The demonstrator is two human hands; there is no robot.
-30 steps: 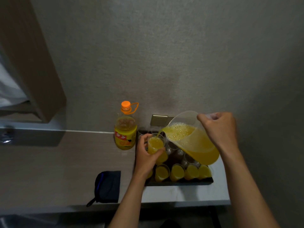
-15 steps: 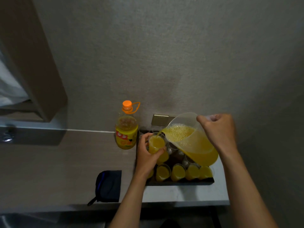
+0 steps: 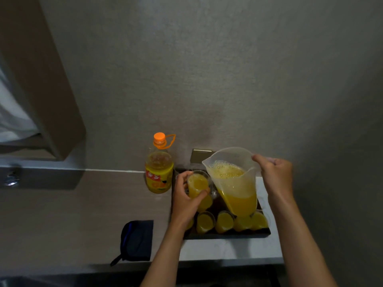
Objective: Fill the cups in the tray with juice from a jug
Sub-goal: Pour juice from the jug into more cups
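- Lower left of the frame: bare counter around the dark pouch.
- Centre: bottle stands just left of the tray.
- Filled cups crowd the tray's near edge.

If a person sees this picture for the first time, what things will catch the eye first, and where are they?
The bright juice stands out: the right hand holds a clear jug of foamy orange juice above the dark tray, beside a full cup gripped by the left hand. A row of filled cups lines the tray's near edge. Left of the tray stands a juice bottle with an orange cap.
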